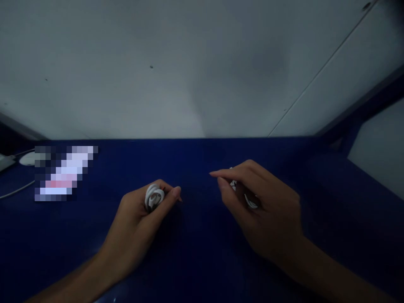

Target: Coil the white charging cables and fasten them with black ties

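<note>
My left hand [143,212] rests over the dark blue table [195,252], its fingers curled round a small white coiled bundle [153,197], likely a wound cable. My right hand [259,206] hovers to the right of it, thumb and forefinger stretched toward the left, the other fingers folded over a white piece [249,201] that looks like more cable. A gap of bare blue surface lies between the two hands. Whether a strand joins the two white pieces is too dim to see.
A pale wall [189,75] rises right behind the table's far edge. At the far left lie a white mouse [27,158], a thin white cord [15,191] and a blurred-out patch [65,172]. A blue ledge [362,113] slants along the right side.
</note>
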`<state>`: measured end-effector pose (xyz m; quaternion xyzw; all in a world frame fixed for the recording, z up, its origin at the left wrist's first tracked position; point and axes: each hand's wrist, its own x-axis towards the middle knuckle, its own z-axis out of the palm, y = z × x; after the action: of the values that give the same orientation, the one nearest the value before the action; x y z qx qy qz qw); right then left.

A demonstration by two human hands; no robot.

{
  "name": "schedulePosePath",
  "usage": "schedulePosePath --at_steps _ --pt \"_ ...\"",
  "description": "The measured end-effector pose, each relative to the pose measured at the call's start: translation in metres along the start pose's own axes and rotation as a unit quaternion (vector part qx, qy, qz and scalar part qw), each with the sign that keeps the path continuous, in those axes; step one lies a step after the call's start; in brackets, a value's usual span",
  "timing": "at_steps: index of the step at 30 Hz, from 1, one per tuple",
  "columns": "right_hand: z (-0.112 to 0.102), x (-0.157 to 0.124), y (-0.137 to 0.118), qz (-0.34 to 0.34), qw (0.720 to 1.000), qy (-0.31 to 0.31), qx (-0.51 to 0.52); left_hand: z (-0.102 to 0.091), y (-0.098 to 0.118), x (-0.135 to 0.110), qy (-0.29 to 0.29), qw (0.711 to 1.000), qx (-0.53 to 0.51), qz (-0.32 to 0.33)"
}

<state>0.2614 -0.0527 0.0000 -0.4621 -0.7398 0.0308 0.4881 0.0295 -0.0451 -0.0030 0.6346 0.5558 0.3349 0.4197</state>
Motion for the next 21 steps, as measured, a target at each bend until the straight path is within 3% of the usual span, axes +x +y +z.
schedulePosePath --at_steps 3,8,12,17,21 --pt "0.001 0.000 0.000 0.005 1.000 -0.011 -0.003 -0.001 -0.002 0.002 -0.017 0.999 0.032 -0.009" --pt "0.001 -0.001 0.001 -0.006 0.999 -0.038 -0.018 -0.003 -0.001 0.000 0.008 0.999 0.025 -0.028" --pt "0.004 -0.003 0.006 -0.007 0.996 -0.082 -0.025 -0.001 0.001 0.002 -0.008 0.987 -0.134 -0.087" --pt "0.011 -0.012 0.007 -0.055 0.977 -0.208 -0.007 0.002 0.004 0.007 -0.019 0.933 -0.318 -0.168" --pt "0.017 -0.019 0.000 -0.092 0.953 -0.288 -0.019 0.003 0.006 0.006 -0.064 0.899 -0.392 -0.185"
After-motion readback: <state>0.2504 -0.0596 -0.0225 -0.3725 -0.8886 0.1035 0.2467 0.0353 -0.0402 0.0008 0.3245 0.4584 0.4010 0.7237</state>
